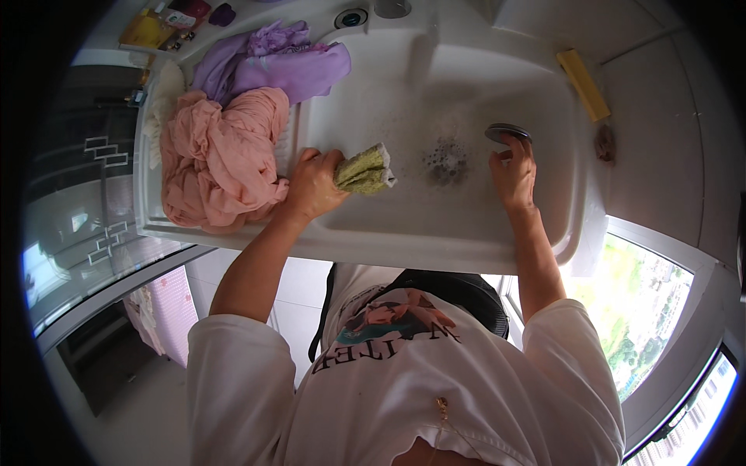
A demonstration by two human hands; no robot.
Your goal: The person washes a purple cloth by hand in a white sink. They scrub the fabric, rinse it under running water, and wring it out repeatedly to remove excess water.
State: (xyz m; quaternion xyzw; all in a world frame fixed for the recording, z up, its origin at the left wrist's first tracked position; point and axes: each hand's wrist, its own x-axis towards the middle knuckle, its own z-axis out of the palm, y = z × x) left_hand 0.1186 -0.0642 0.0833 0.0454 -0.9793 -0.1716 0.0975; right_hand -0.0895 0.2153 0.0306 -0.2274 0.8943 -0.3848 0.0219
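Head: knuckles-up left hand [316,182] around cloth [362,170]

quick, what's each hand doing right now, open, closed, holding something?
Left hand: closed, holding the green cloth.
Right hand: closed on a round grey disc, held by the fingers.

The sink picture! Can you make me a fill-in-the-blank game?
1. The left hand holds a ____ cloth.
2. The right hand touches a disc that is ____ in shape.
3. The pink fabric lies on the ____ side of the sink.

Missing words: green; round; left.
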